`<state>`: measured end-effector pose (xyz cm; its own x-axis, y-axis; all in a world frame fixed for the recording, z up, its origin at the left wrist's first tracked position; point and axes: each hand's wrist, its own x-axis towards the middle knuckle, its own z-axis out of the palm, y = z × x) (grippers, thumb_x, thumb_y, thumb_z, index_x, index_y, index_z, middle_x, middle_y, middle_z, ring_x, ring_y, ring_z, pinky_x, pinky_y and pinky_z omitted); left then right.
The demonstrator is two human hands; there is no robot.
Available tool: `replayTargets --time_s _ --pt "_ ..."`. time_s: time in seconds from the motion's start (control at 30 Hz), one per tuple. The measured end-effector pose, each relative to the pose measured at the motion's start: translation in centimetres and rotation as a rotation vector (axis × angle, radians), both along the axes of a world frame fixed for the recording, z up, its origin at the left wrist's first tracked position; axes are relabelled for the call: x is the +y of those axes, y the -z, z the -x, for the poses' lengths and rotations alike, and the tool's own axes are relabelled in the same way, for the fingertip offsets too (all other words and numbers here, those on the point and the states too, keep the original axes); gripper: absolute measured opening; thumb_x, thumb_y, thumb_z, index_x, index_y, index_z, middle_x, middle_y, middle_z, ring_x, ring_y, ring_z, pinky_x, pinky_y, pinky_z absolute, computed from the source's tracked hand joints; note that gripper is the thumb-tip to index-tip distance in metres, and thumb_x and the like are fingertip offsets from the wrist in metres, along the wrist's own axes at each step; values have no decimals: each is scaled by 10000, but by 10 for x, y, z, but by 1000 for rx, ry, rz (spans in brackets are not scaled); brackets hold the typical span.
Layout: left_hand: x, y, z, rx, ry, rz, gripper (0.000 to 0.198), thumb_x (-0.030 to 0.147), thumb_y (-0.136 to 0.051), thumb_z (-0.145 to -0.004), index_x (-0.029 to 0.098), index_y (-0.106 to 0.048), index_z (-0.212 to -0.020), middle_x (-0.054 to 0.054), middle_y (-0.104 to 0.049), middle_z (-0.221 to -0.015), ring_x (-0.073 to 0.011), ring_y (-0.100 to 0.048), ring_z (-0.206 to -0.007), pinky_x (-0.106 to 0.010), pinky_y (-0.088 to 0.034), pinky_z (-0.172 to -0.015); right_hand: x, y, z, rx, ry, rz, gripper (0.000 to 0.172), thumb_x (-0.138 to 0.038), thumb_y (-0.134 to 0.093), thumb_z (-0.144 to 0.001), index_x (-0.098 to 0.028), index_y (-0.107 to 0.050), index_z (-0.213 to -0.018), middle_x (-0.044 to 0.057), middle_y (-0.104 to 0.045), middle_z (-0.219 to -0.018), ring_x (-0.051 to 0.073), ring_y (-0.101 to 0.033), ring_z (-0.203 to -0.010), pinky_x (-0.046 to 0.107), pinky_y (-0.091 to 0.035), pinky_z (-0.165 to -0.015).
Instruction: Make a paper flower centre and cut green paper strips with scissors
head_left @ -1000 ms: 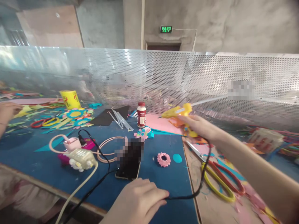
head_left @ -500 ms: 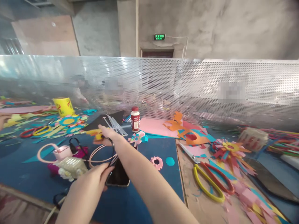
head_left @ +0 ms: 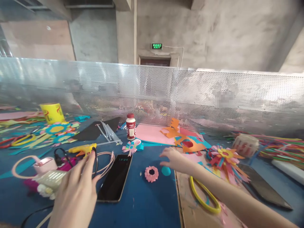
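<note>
My left hand (head_left: 77, 186) reaches forward with fingers stretched out and thumb apart, its fingertips near the yellow glue gun (head_left: 83, 148). The gun's black cord (head_left: 96, 163) passes between those fingers and the thumb; whether they touch it is unclear. A black smartphone (head_left: 115, 179) lies just right of the thumb, its clock lit. On the right, my right hand (head_left: 172, 158) hovers with fingers apart and nothing visible in them. Below its fingertips lie a blue paper disc (head_left: 166, 171) and a pink folded-paper ring (head_left: 151, 174). My right forearm partly covers the scissors (head_left: 205, 196).
Clear glue sticks (head_left: 110, 133) lie beside a red-and-white bottle (head_left: 130, 126). A pink-and-blue paper flower (head_left: 131, 146) sits behind the phone. Left stand a white plug adapter (head_left: 46, 166) and yellow tape roll (head_left: 52, 113). A perforated metal screen (head_left: 154, 82) borders the table.
My right hand has let go of the glue gun and swung right to above the blue disc. My left hand has opened from its pinch on the cord. The view has shifted slightly.
</note>
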<state>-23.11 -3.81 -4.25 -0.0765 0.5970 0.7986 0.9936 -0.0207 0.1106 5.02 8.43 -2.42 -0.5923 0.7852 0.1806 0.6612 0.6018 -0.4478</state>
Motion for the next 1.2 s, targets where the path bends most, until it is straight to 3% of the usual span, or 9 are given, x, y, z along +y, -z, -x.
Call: replayTargets --time_s 0.07,0.13,0.3,0.4,0.57,0.8,1.0,1.1,1.2 --pt "-3 -4 -23 27 35 -43 573 323 -362 -875 160 -215 -1405 -179 -443 -1295 -349 -414 -1206 -504 -353 -976 -3 18 -18 -103 23 -67 365 -379 -657 -744 -169 -669 -1042 121 -586 -1062 281 -474 -1021 390 -374 -887" --pt "1 -2 -48 77 174 -22 603 341 -419 -870 216 -183 -1411 -137 -468 -1296 -303 -420 -1220 -464 -370 -987 -4 31 -25 -181 48 -123 408 -440 -632 -759 -185 -659 -1076 121 -565 -1098 282 -447 -1059 374 -379 -890" --pt "27 13 -89 67 437 368 770 352 -568 -788 169 -153 -1410 -156 -554 -1224 -260 -535 -1122 -373 -485 -862 -4 44 -25 -147 138 -108 270 -334 -666 -751 -168 -695 -961 98 -588 -995 247 -468 -1006 342 -386 -877" --pt "39 14 -98 38 454 541 791 296 -628 -734 124 -221 -1390 -175 -595 -1153 -273 -556 -1087 -369 -484 -839 -6 42 -27 -75 192 -66 230 -287 -690 -726 -147 -688 -908 92 -588 -950 236 -480 -973 340 -395 -862" --pt "49 10 -102 -18 475 629 776 277 -609 -740 120 -220 -1392 -138 -640 -1037 -233 -609 -948 -326 -482 -783 -12 40 -29 -44 134 -23 490 -391 -776 -599 -146 -665 -1009 107 -551 -1016 256 -469 -984 364 -392 -866" --pt "33 13 -103 -177 546 668 794 276 -600 -733 137 -194 -1402 -102 -621 -1028 -207 -582 -945 -339 -463 -828 -14 43 -28 73 171 45 254 -303 -729 -646 -189 -668 -864 56 -578 -923 214 -520 -890 345 -415 -795" --pt "3 18 -110 -154 601 715 843 223 -658 -677 177 -221 -1396 -74 -613 -990 -207 -584 -893 -354 -474 -803 -16 41 -33 367 189 258 259 -239 -654 -677 -166 -562 -908 -26 -551 -681 137 -526 -632 279 -421 -609" --pt "-3 21 -110 -190 644 743 873 257 -697 -656 189 -231 -1391 -81 -613 -1021 -223 -573 -928 -378 -461 -833 -31 31 -34 538 166 472 394 -252 -686 -652 -165 -501 -989 -32 -573 -694 136 -566 -645 291 -450 -636" --pt "-2 19 -106 -309 686 770 820 404 -696 -660 215 -305 -1355 -112 -561 -1175 -262 -520 -1069 -418 -411 -912 -54 20 -31 608 84 684 347 -222 -684 -659 -170 -521 -960 5 -623 -815 130 -592 -745 285 -463 -709"
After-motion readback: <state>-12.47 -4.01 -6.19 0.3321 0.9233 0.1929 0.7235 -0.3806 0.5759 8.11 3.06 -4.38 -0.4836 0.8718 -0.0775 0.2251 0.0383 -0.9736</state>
